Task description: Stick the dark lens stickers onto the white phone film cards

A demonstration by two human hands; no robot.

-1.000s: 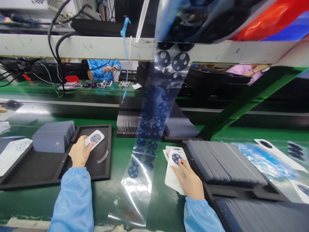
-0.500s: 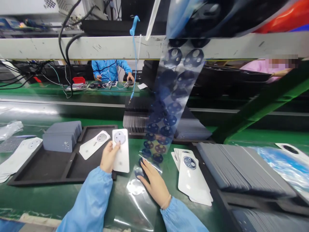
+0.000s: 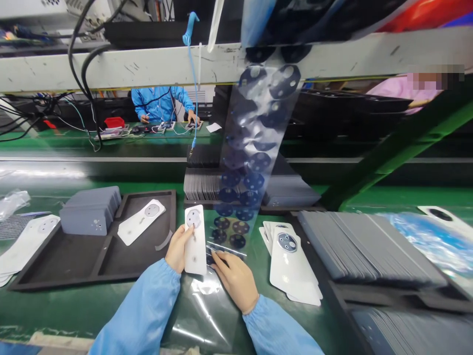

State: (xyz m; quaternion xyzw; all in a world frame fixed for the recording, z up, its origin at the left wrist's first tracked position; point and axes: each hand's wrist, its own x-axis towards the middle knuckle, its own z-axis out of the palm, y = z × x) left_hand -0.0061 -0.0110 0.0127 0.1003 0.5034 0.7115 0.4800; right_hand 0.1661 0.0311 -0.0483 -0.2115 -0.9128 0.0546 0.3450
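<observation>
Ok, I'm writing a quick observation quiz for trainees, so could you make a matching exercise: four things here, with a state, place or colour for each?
1. Left hand
2. Right hand
3. Slanted post
4. Small box at the back

A. Green
B. At the clear strip
C. Red
D. Holding a white card

Pairs: 1-D, 2-B, 3-A, 4-C

No readable text, brand, number or sign; faint marks (image 3: 141, 221) on white panels (image 3: 196, 254) too small to read.
</observation>
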